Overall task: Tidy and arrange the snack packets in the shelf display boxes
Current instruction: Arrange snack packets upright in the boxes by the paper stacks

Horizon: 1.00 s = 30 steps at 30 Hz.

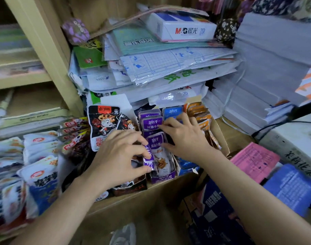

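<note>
A person's left hand (119, 156) pinches a purple snack packet (150, 157) between curled fingers and thumb at the front of a purple display box (162, 179), while the right hand (184, 137) lies with fingers spread and loose over the upright rows of purple packets (152, 123) and blue packets (172, 111); orange packets (198, 110) stand just beside them. The boxes sit on a cardboard surface (133, 206) below a heap of plastic-wrapped stationery (168, 68), next to a wooden shelf frame (43, 50)
</note>
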Available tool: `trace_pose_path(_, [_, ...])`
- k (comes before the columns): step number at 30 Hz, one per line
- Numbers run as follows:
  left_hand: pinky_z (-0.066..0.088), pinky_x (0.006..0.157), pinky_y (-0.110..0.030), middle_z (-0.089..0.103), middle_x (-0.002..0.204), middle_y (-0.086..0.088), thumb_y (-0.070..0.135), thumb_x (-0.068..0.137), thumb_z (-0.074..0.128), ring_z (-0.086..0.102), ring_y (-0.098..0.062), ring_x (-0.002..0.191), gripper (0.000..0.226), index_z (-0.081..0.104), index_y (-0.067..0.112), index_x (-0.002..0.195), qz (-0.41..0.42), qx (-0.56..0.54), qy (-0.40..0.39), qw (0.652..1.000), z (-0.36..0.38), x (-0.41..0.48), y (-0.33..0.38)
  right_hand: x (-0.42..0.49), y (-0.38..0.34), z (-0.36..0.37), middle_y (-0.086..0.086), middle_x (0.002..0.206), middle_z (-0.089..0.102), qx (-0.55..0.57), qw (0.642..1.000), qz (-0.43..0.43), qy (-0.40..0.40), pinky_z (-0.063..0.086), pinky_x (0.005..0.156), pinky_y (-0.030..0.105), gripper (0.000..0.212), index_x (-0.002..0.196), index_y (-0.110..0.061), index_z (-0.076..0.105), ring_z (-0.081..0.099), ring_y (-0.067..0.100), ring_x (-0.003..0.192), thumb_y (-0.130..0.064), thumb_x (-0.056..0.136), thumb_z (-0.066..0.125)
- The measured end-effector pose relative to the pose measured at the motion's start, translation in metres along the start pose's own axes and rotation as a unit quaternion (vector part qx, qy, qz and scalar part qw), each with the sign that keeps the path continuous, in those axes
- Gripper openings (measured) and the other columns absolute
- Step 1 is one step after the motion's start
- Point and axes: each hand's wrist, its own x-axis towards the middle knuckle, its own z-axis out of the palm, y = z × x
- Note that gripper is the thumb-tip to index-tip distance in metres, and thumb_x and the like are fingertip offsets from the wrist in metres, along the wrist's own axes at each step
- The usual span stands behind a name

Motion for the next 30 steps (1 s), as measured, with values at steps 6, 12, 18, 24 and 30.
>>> trace_pose_path(6, [0.026,0.102,-0.032,0.065,0.114,0.019,0.063,0.072,0.076,0.057,-0.011,0.120,0.027,0.074,0.041,0.088,0.009,0.002,-0.004,1.000,-0.002,-0.004,0.000,0.002,-0.013,0.006,0.005,0.119,0.049,-0.036,0.999,0.035,-0.001,0.037,0.090,0.048,0.052,0.122,-0.023,0.062,0.042,0.030,0.109,-0.058,0.084,0.065])
trace_pose_path(12, [0.032,0.104,-0.038,0.065,0.118,0.019,0.067,0.075,0.066,0.056,-0.011,0.126,0.032,0.074,0.042,0.093,0.004,-0.008,0.002,1.000,0.000,-0.008,0.000,-0.004,-0.006,0.002,-0.011,0.121,0.051,0.100,0.994,0.039,-0.008,0.033,0.097,0.044,0.031,0.108,-0.034,0.070,0.035,0.020,0.116,-0.049,0.082,0.075])
trace_pose_path(18, [0.031,0.106,-0.035,0.064,0.120,0.020,0.066,0.075,0.064,0.057,-0.008,0.124,0.032,0.072,0.042,0.094,0.003,-0.011,0.010,1.000,0.002,-0.006,-0.001,-0.010,0.007,-0.012,-0.023,0.140,0.047,0.244,0.965,0.014,-0.093,0.022,0.101,0.042,0.014,0.082,-0.041,0.072,0.027,0.013,0.127,-0.047,0.075,0.082])
trace_pose_path(24, [0.031,0.106,-0.036,0.066,0.118,0.019,0.061,0.071,0.076,0.056,-0.010,0.127,0.029,0.073,0.040,0.091,0.016,-0.018,0.012,1.000,0.004,-0.006,-0.004,0.007,0.003,-0.007,-0.017,0.161,0.028,0.210,0.977,0.028,-0.040,0.028,0.097,0.038,0.011,0.086,-0.032,0.065,0.029,0.015,0.123,-0.042,0.086,0.070])
trace_pose_path(30, [0.028,0.107,-0.033,0.066,0.117,0.019,0.062,0.072,0.075,0.056,-0.010,0.127,0.029,0.074,0.040,0.090,0.010,-0.018,0.015,1.000,0.003,-0.008,-0.002,0.005,0.003,0.002,-0.017,0.109,0.065,0.224,0.974,0.011,0.021,0.037,0.089,0.041,0.017,0.079,-0.030,0.061,0.045,0.013,0.101,-0.039,0.081,0.074])
